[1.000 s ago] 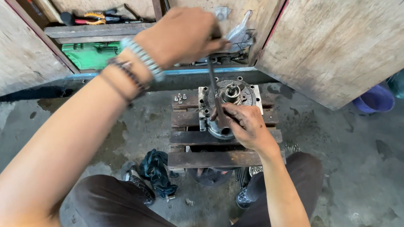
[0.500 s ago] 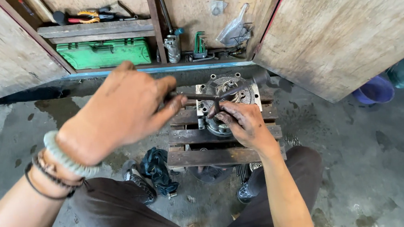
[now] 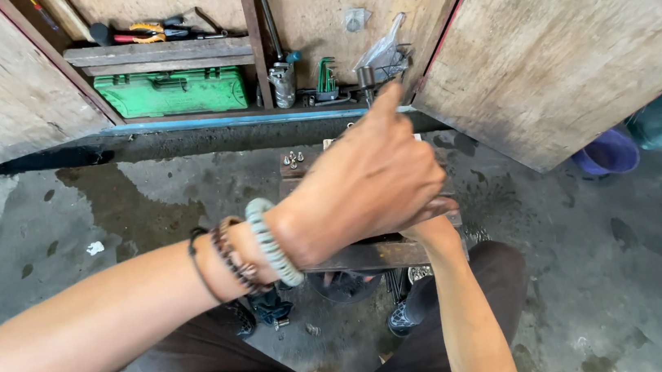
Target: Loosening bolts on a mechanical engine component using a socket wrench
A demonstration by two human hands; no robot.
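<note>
Rough worn wooden doors [image 3: 594,35], glossy green plastic toolbox [image 3: 171,94].

Left forearm [image 3: 115,315] stretched across from lower left toward centre, bare, wrist ringed with bead bracelets [image 3: 259,247]. Left hand [image 3: 363,182] raised close to the camera, back of the hand up, fingers curled inward, one finger or thumb [image 3: 387,98] sticking up and away. Right forearm [image 3: 463,311] rising from below, nearly vertical, bare. Right hand [image 3: 433,220] mostly hidden behind the left, only a sliver of knuckles and fingers showing; grip not discernible. Knees bent on either side, in dark trousers.
</note>
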